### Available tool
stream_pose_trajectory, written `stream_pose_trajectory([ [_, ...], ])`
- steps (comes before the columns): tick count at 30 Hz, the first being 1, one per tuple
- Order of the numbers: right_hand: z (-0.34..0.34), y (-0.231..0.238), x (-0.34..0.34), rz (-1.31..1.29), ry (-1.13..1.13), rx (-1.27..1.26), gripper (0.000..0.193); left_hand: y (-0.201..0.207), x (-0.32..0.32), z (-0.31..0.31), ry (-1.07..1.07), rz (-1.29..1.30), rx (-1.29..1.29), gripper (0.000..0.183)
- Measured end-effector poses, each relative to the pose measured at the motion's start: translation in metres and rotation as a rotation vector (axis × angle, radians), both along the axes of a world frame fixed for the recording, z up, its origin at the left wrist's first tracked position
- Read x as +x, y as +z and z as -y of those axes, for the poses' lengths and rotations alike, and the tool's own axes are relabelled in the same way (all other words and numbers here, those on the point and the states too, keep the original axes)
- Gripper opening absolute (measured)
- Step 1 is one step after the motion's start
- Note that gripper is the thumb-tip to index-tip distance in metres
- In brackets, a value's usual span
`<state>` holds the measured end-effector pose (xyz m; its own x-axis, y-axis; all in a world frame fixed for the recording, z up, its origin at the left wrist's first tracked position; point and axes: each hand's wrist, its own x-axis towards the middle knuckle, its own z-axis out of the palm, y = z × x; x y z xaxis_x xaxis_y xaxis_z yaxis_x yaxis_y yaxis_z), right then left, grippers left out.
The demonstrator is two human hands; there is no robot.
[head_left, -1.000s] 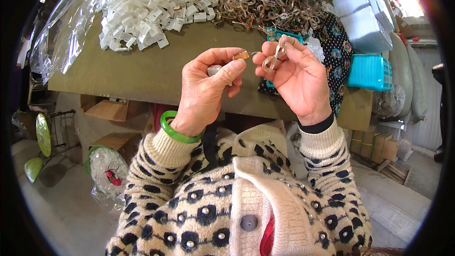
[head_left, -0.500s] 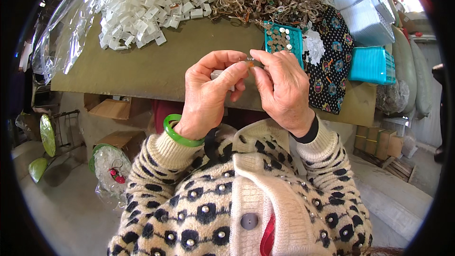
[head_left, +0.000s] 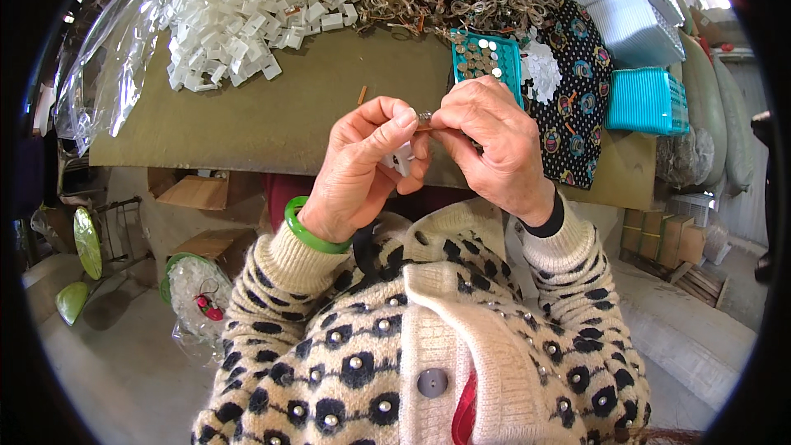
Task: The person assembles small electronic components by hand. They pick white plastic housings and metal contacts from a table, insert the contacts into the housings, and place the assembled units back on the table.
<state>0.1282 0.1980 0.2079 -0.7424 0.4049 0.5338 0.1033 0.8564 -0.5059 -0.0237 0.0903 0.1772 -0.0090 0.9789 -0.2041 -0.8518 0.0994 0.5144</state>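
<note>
In mid-frame, a casing point(head_left: 400, 161) is cupped by left hand point(head_left: 356, 152); the part point(head_left: 424, 118) pinched by right hand point(head_left: 496, 136) should be steadied.

Clear plastic sheeting point(head_left: 124, 74), left end of table point(head_left: 206, 128). Cardboard box point(head_left: 194, 192) below. Green-rimmed bin point(head_left: 166, 277), red item point(head_left: 208, 306) on top. Right: strapped cartons point(head_left: 647, 233), pale sacks point(head_left: 722, 132).

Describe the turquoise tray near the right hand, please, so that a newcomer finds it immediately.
On the olive table, look just beyond the right hand. A shallow turquoise tray lies there; unlike the turquoise stack farther right, it shows small round pieces, some white, some brown.
</note>
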Motion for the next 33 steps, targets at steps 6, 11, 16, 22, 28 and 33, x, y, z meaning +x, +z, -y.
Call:
stream_pose_trajectory([
  [6,0.007,-0.002,0.004,-0.112,0.111,-0.560,0.016,-0.003,-0.002,0.003,-0.187,0.089,0.093,0.017],
  [11,0.017,-0.004,0.006,-0.145,0.147,-1.150,0.011,-0.004,0.000,0.007,-0.279,0.215,0.170,0.022],
  [16,0.019,0.001,-0.006,-0.029,0.011,-0.337,0.010,0.003,-0.009,0.012,-0.170,0.278,0.025,0.022],
  [22,0.029,-0.002,-0.016,-0.083,0.055,-0.611,0.010,0.021,-0.030,0.012,-0.025,-0.291,-0.049,0.022],
  [28,0.029,-0.009,-0.010,-0.299,0.136,-1.597,0.010,0.008,-0.095,-0.022,0.670,-2.106,-0.104,0.019],
  [33,0.029,-0.009,-0.008,-0.222,0.092,-1.619,0.011,-0.017,-0.118,-0.044,0.565,-2.490,-0.142,0.018],
])
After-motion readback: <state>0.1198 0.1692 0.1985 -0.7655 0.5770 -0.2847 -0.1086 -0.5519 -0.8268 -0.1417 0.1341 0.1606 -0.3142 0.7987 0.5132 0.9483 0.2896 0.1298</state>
